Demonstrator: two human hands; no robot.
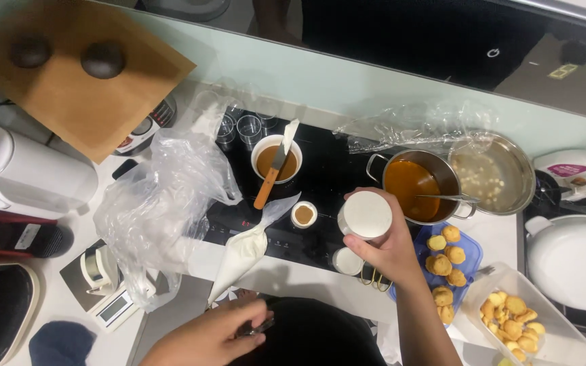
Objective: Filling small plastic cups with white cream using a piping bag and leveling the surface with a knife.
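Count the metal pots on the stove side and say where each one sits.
2. A steel pot of orange-brown liquid sits right of the hob's middle; a wider steel pan of pale lumps, partly under plastic film, touches its right side. Others may be hidden.

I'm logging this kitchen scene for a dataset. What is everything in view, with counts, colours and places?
piping bag: 1, white-filled, counter centre
white bowl: 1, brown sauce, spatula across it, on black cooktop
small dish: 1, brown contents, cooktop
steel pot: 1, orange sauce, right of centre
steel pan: 1, pale pieces, far right
blue tray: 1, golden puffs, beside right hand
clear tub: 1, golden puffs, bottom right
plastic bag: 1, clear, left
white cup: 1, in right hand
left hand: on a small dark thing, bottom centre
right hand: holds the cup
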